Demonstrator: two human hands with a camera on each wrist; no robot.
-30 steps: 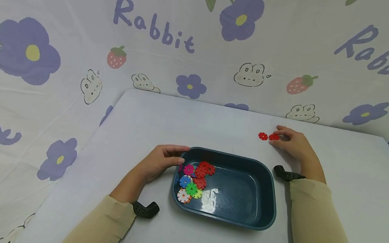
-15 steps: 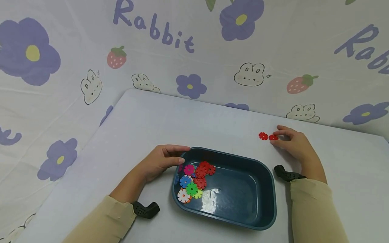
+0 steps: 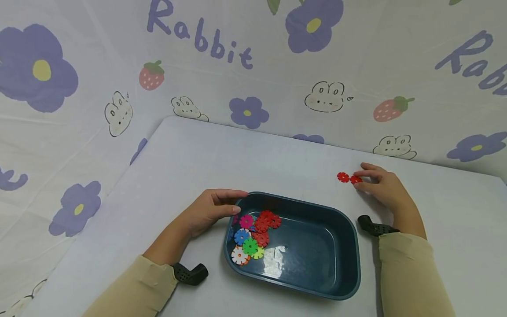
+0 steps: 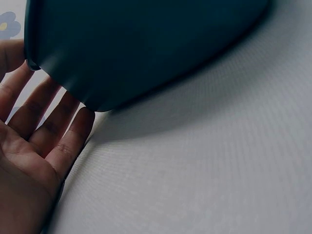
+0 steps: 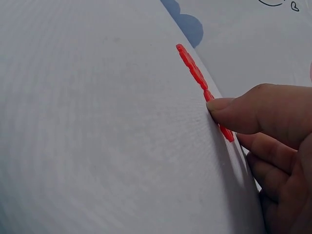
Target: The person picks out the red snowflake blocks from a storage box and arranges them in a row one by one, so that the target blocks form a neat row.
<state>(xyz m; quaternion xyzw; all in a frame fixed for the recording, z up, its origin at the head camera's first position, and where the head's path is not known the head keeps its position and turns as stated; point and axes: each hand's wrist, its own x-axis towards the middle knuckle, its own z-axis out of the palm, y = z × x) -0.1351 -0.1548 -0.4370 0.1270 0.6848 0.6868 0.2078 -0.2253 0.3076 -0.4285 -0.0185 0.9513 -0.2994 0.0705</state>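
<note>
My right hand pinches a red snowflake disc between thumb and index finger, beyond the bin's back right corner. A second red snowflake disc lies edge to edge with it on the left. In the right wrist view the thumb covers the middle of the held disc, and both discs show nearly edge-on, close over the table. My left hand grips the back left corner of a dark blue bin, thumb at the rim and fingers against its outer wall.
Inside the bin's left end lies a pile of snowflake discs in red, blue, green, white and other colours. The white table ends at the back against a printed curtain. Black wrist mounts stick out from both sleeves.
The right thumb and index finger shift very slightly right on the red disc, and the disc's tilt changes a little. My left hand and the bin stay put.
</note>
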